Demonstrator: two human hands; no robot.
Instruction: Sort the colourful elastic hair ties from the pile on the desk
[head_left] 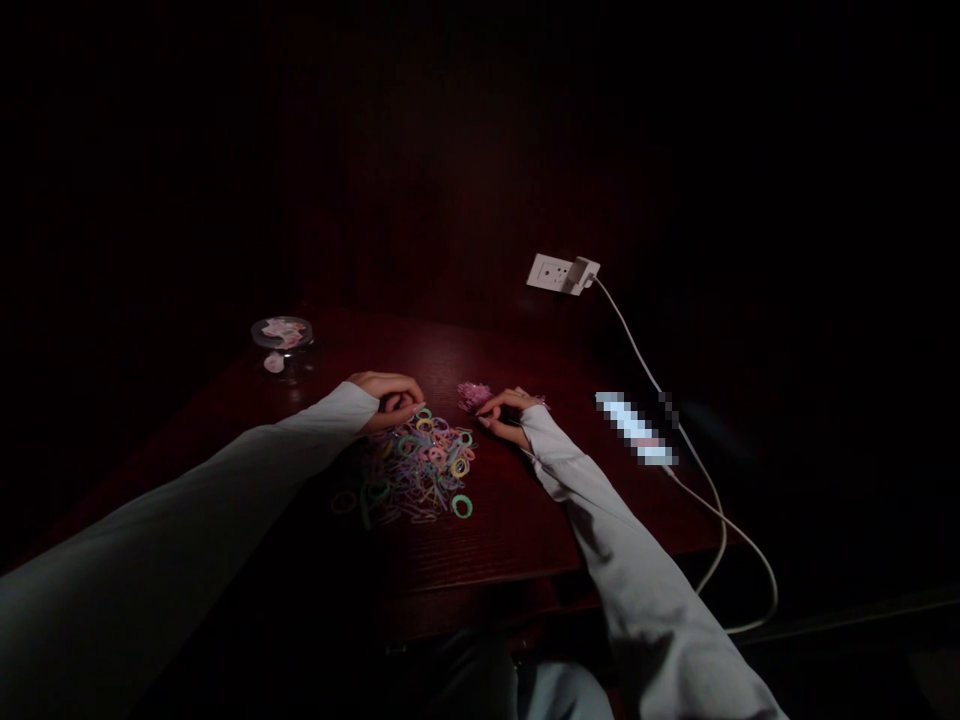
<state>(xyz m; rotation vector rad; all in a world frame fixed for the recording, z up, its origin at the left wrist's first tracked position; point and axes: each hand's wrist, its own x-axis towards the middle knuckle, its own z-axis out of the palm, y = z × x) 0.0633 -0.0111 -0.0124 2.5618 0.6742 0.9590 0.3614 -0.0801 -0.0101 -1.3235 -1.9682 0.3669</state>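
A loose pile of small colourful hair ties (420,470) lies on the dark red wooden table, some ring-shaped and several thin and stringy. My left hand (390,398) is at the pile's far left edge, thumb and fingers curled together at its top; whatever they pinch is too small to make out. To the right of the pile, my right hand (511,415) has its thumb and forefinger brought together low over the table, and their contents cannot be made out. Just beyond those fingers sits a smaller heap of pink hair ties (474,396). One green hair tie (462,507) lies at the pile's near right edge.
A clear round tub (282,335) with a patterned lid stands at the table's far left. On the right lies a lit phone (636,428), its white cable (637,345) running to a charger (583,274) in the wall socket (551,272). The surroundings are very dark.
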